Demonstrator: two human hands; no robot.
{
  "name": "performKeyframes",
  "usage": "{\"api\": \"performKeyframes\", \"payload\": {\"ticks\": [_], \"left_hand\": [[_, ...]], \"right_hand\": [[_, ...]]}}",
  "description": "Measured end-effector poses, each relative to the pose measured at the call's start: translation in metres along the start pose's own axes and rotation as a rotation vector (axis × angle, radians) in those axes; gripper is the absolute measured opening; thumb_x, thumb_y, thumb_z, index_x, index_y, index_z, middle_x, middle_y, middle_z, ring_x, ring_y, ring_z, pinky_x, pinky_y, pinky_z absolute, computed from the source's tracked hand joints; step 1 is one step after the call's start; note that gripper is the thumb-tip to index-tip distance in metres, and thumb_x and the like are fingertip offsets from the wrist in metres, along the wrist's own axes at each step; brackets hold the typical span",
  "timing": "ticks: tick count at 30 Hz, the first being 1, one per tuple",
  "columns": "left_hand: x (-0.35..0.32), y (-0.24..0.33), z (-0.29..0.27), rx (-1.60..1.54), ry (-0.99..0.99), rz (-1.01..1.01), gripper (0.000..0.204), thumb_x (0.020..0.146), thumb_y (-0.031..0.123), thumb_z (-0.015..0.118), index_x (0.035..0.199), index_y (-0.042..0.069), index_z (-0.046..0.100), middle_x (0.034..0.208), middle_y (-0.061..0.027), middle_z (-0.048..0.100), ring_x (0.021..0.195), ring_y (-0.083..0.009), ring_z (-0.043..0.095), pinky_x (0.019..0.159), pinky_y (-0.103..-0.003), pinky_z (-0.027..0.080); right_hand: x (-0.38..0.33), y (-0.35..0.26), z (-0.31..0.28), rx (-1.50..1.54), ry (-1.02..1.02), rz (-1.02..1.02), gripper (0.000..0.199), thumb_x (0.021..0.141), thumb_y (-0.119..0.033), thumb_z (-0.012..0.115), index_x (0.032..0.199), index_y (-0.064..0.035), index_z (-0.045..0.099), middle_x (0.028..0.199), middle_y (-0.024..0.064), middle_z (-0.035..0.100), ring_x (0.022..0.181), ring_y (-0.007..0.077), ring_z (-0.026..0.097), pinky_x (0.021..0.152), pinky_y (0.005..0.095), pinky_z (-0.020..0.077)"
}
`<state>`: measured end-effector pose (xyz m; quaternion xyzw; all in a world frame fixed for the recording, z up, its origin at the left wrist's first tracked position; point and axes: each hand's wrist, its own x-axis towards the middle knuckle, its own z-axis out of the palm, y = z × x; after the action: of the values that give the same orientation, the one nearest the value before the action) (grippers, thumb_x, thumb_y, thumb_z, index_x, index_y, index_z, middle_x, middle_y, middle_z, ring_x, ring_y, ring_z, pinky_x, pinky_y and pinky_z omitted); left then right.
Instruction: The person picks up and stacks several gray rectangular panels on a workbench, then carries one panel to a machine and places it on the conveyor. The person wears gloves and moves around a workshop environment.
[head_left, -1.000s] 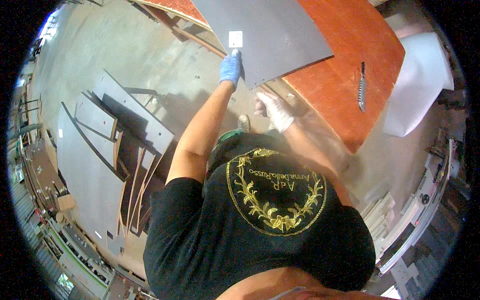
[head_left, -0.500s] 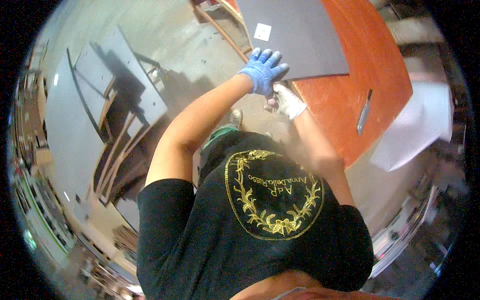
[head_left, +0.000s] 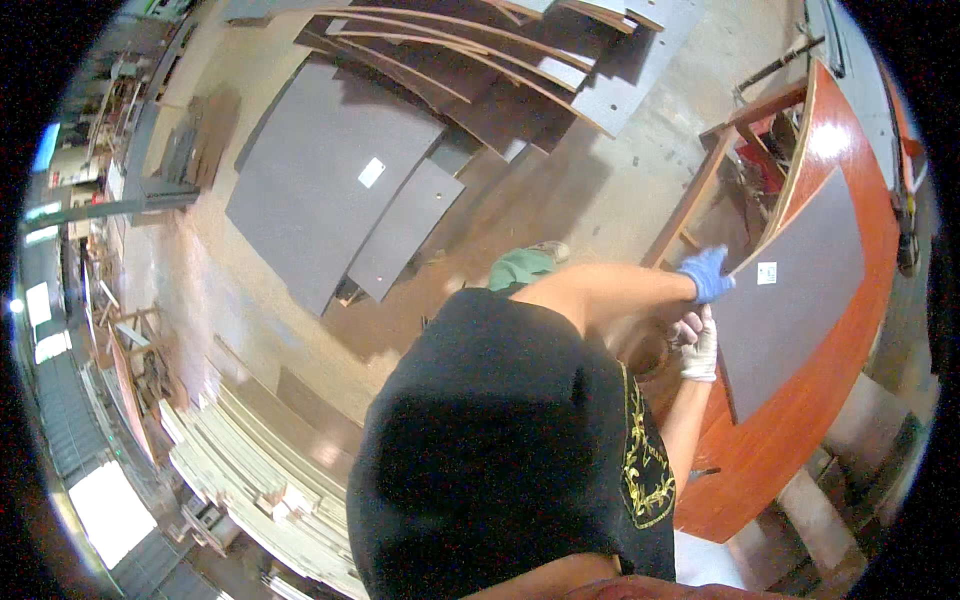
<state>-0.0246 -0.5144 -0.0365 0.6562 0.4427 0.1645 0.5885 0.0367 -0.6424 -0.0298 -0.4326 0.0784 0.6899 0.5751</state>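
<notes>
A dark grey curved panel (head_left: 800, 290) with a small white label (head_left: 766, 273) lies on a glossy reddish-brown wooden top (head_left: 780, 480). My left hand (head_left: 708, 275), in a blue glove, has its fingers closed at the panel's near left edge. Just below it, my right hand (head_left: 697, 345), in a white glove with bare fingertips, has its fingers curled beside the same edge. What its fingers hold, if anything, is hidden. A utility knife (head_left: 706, 472) on the wooden top is partly covered by my right arm.
Grey panels (head_left: 335, 160) lie on the floor to the left, one bearing a white label. Beyond them rest several stacked curved boards (head_left: 480, 50). A wooden frame (head_left: 690, 200) stands by the wooden top. Pale planks (head_left: 255, 480) are piled at lower left.
My view has swung left, so the panel and wooden top appear farther right. My left hand's spread fingers have closed at the panel's edge. My right hand stays just below it.
</notes>
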Motion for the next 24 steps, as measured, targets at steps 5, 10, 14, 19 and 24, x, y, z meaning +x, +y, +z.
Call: {"api": "performKeyframes", "payload": {"ticks": [5, 10, 14, 19, 24], "left_hand": [[0.012, 0.019, -0.002, 0.161, -0.22, -0.11, 0.061, 0.076, 0.05, 0.056, 0.117, 0.005, 0.054, 0.113, -0.018, 0.058, 0.104, -0.0307, 0.057, 0.087, -0.039, 0.045], [0.025, 0.051, -0.031, 0.302, -0.195, -0.112, 0.055, 0.079, 0.049, 0.051, 0.111, 0.005, 0.057, 0.11, -0.0182, 0.06, 0.102, -0.0325, 0.058, 0.087, -0.042, 0.044], [0.035, 0.041, -0.016, 0.283, -0.142, -0.073, 0.054, 0.081, 0.05, 0.048, 0.108, 0.004, 0.058, 0.107, -0.0205, 0.06, 0.1, -0.0358, 0.057, 0.087, -0.043, 0.043], [0.057, 0.05, -0.009, 0.431, -0.198, 0.042, 0.053, 0.084, 0.049, 0.042, 0.105, 0.003, 0.059, 0.108, -0.0207, 0.059, 0.098, -0.036, 0.058, 0.084, -0.044, 0.045], [0.153, 0.001, -0.042, 0.857, -0.312, 0.622, 0.037, 0.088, 0.031, 0.034, 0.094, 0.003, 0.059, 0.101, -0.0217, 0.06, 0.092, -0.0368, 0.059, 0.079, -0.046, 0.046]], "right_hand": [[0.012, 0.023, 0.027, -0.523, 0.213, -0.428, 0.019, 0.087, -0.034, 0.052, 0.071, -0.0228, 0.048, 0.061, -0.0077, 0.046, 0.054, 0.007, 0.044, 0.059, 0.0269, 0.0416], [0.03, 0.02, 0.063, 0.197, 0.145, -0.248, 0.02, 0.093, -0.016, 0.04, 0.075, -0.0169, 0.047, 0.056, -0.0083, 0.04, 0.043, 0.0055, 0.034, 0.041, 0.0167, 0.0295], [0.036, 0.029, 0.044, 0.243, 0.045, -0.39, 0.02, 0.095, -0.017, 0.034, 0.093, -0.0117, 0.053, 0.056, -0.007, 0.033, 0.039, 0.004, 0.025, 0.036, 0.0188, 0.0242], [-0.006, 0.06, 0.09, -0.117, 0.277, -0.535, 0.012, 0.094, -0.024, 0.043, 0.095, -0.0151, 0.05, 0.059, -0.0078, 0.032, 0.043, 0.0029, 0.028, 0.036, 0.0177, 0.0235], [-0.002, 0.074, 0.111, -0.049, 0.387, -0.508, 0.028, 0.087, -0.037, 0.054, 0.091, -0.0097, 0.05, 0.065, -0.0027, 0.042, 0.05, 0.0083, 0.042, 0.047, 0.0235, 0.0415]]}}
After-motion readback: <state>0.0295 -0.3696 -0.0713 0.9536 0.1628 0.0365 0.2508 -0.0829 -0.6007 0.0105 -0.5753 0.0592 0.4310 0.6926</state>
